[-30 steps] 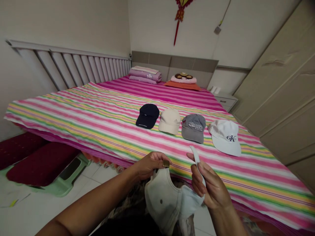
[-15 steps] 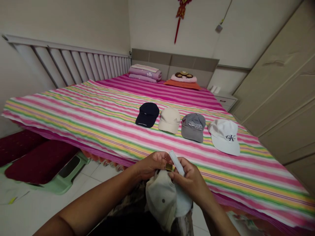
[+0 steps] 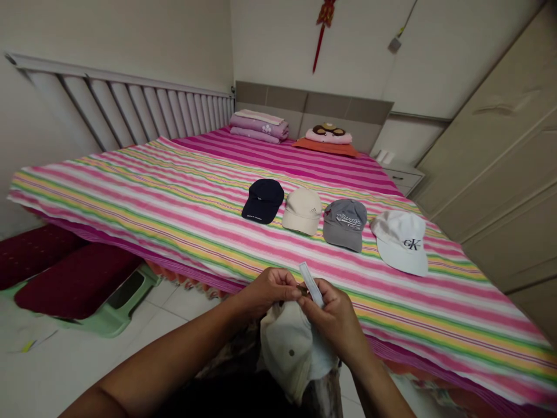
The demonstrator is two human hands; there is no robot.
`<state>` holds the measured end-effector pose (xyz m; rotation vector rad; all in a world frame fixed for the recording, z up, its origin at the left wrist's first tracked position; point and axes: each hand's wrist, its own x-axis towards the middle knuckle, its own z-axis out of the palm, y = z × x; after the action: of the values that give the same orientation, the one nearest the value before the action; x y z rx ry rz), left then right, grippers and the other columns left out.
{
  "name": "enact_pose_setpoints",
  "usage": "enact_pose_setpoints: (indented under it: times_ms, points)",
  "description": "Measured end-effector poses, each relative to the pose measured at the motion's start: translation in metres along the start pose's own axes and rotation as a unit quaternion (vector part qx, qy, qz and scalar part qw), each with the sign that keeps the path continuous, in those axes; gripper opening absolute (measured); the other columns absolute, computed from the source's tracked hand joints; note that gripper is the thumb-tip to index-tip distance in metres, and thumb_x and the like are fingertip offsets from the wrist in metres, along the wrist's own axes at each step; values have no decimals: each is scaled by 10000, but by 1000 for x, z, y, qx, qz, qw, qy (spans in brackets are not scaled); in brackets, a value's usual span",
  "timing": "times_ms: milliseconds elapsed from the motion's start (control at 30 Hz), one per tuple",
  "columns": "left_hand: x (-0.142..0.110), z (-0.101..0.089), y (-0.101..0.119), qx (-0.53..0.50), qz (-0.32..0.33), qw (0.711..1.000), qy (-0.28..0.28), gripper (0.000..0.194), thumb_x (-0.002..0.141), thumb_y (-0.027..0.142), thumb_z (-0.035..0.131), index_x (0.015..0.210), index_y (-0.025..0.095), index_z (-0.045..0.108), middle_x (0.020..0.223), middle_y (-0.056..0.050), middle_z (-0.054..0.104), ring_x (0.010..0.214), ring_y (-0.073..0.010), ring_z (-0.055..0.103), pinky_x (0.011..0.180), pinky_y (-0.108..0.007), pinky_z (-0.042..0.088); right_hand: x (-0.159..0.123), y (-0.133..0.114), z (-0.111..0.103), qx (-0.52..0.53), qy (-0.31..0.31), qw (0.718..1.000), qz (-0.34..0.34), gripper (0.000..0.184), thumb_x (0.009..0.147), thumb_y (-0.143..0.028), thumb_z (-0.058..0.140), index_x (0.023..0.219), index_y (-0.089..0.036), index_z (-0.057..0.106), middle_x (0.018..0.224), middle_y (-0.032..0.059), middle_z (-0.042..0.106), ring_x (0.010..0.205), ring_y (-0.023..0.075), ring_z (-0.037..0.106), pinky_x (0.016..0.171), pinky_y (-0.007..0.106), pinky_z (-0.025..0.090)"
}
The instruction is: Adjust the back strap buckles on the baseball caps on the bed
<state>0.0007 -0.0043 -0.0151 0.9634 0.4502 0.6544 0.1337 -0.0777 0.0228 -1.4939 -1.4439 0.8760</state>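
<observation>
A pale cream and light-blue cap (image 3: 287,348) hangs over my lap, held at its back strap. My left hand (image 3: 274,288) pinches beside the small brass-coloured buckle (image 3: 303,288), which the fingers partly cover. My right hand (image 3: 333,313) grips the light-blue strap (image 3: 311,284), whose free end sticks up past the fingers. In a row on the bed beyond lie a navy cap (image 3: 263,201), a beige cap (image 3: 302,211), a grey cap (image 3: 344,224) with white lettering, and a white cap (image 3: 402,241) with dark letters.
The bed carries a striped sheet (image 3: 174,203). At its head are a folded purple quilt (image 3: 259,126) and a pink cushion (image 3: 328,136). A green stool (image 3: 117,316) with a dark red top stands at left on the tiled floor. A wardrobe (image 3: 500,145) rises at right.
My left fingers have moved right, towards the right hand, and now cover more of the buckle. The view has shifted slightly; the caps on the bed lie as before.
</observation>
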Motion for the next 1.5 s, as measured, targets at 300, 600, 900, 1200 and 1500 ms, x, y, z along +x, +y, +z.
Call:
enact_pose_setpoints:
  times_ms: [300, 600, 900, 1200, 1500]
  points:
    - [-5, -6, 17, -48, -14, 998, 23, 226, 575, 248, 700, 588, 109, 522, 561, 0, 519, 506, -73, 465, 487, -190, 314, 8, 3, -24, 358, 18, 929, 90, 233, 751, -409, 538, 728, -178, 553, 510, -49, 499, 318, 44, 327, 328, 180, 259]
    - [-1, -11, 22, -63, 16, 998, -23, 170, 605, 214, 664, 589, 114, 528, 612, -29, 540, 617, -130, 521, 585, -238, 361, 15, 5, -55, 426, 49, 892, 143, 278, 567, -356, 729, 737, -151, 651, 612, 1, 563, 546, 108, 538, 488, 217, 471]
    - [-2, -6, 18, -84, -2, 996, -42, 198, 582, 241, 698, 614, 105, 557, 627, -41, 560, 653, -137, 528, 616, -239, 356, 3, -1, -33, 343, -38, 928, 140, 289, 636, -337, 677, 503, -158, 493, 360, -70, 411, 305, 29, 289, 339, 181, 187]
    - [-2, -4, 15, -126, -3, 991, -49, 169, 562, 197, 713, 591, 106, 572, 622, -28, 559, 601, -110, 509, 617, -239, 359, 2, 0, -11, 325, -32, 932, 160, 270, 643, -335, 651, 525, -165, 478, 299, -96, 366, 261, 22, 230, 325, 184, 130]
    - [-3, -3, 15, -123, -3, 991, -48, 179, 540, 190, 719, 558, 112, 560, 579, 1, 507, 555, -82, 445, 564, -211, 305, 4, -2, -6, 350, -61, 918, 177, 259, 638, -334, 650, 538, -165, 481, 297, -98, 361, 260, 21, 220, 320, 176, 136]
